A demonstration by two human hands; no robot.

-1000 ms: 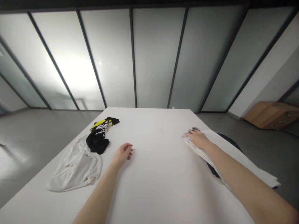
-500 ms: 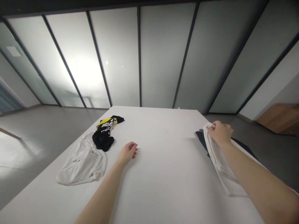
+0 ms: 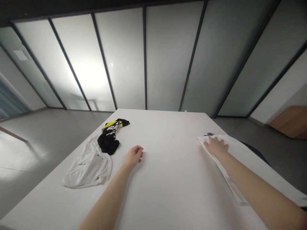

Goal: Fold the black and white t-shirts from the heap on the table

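My left hand point(image 3: 133, 156) rests on the white table point(image 3: 172, 188), fingers loosely curled around nothing. It lies just right of a black garment with yellow and white print point(image 3: 109, 136), not touching it. Beside that garment lies a crumpled white T-shirt point(image 3: 88, 166). At the table's right edge my right hand point(image 3: 216, 147) presses flat on a long white cloth point(image 3: 249, 161). A dark garment point(image 3: 254, 149) lies mostly hidden beneath the cloth. A small grey object point(image 3: 210, 134) shows just past my right fingertips, partly hidden.
Frosted glass panels in dark frames point(image 3: 145, 60) stand beyond the far table edge. Grey floor point(image 3: 26, 150) lies to the left of the table. A wooden cabinet point(image 3: 290, 123) stands at the far right, cut off by the frame.
My right hand has gone from gripping the raised end of the white cloth to pressing flat on it, and the cloth now lies over the dark garment. My left hand stays still.
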